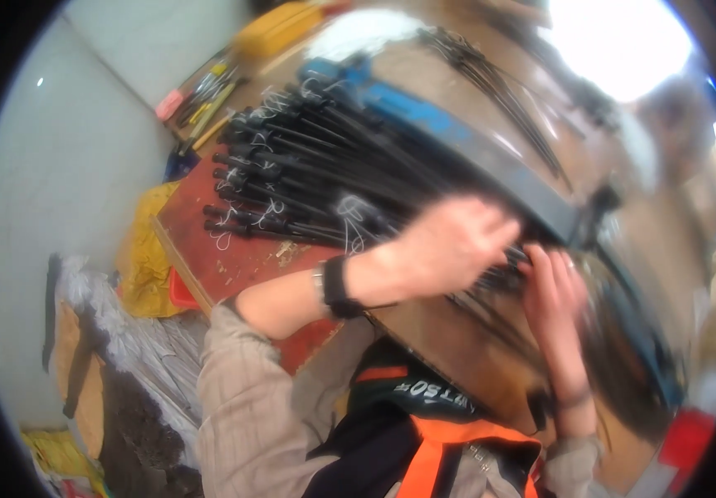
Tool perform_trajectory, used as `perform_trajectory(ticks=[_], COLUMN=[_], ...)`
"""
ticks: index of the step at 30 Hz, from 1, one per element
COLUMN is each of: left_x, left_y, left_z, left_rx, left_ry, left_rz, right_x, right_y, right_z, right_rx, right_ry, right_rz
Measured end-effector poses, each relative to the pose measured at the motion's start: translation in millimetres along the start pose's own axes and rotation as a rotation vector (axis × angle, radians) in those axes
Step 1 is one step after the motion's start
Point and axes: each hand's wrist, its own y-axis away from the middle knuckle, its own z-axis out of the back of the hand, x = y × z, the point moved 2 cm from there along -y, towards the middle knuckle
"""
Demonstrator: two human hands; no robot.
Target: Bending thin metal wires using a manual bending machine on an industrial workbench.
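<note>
A large bundle of thin black rods (316,178) lies across the bench, their capped ends fanned out to the left and white strings looped around several of them. Over the right-hand part of the bundle, my left hand (453,249) has its fingers curled together; motion blur hides what they pinch. My right hand (554,290) is bent around the dark rod ends just beside it, fingers closed toward the thumb. What lies between those fingers is too blurred to name. A black band circles my left wrist.
Behind the rods runs a long blue-grey metal bar (491,162). Under them is a worn red board (246,274). More thin rods (507,108) lie farther back. Hand tools (208,95) and a yellow case (279,29) are at the far left, with yellow cloth (149,257) below.
</note>
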Motion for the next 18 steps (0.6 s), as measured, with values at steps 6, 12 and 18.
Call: perform_trajectory(ticks=[6, 12, 18], left_x=[159, 237, 246], left_y=[142, 269, 244], left_z=[124, 150, 149], left_rx=[-0.453, -0.251, -0.097], left_ry=[-0.695, -0.379, -0.231], left_rz=[0.719, 1.211, 1.408], right_x=[5, 13, 11], right_y=[-15, -39, -38], right_z=[-9, -30, -32], right_rx=[-0.047, -0.147, -0.185], right_ry=[-0.078, -0.149, -0.153], right_rz=[-0.073, -0.069, -0.086])
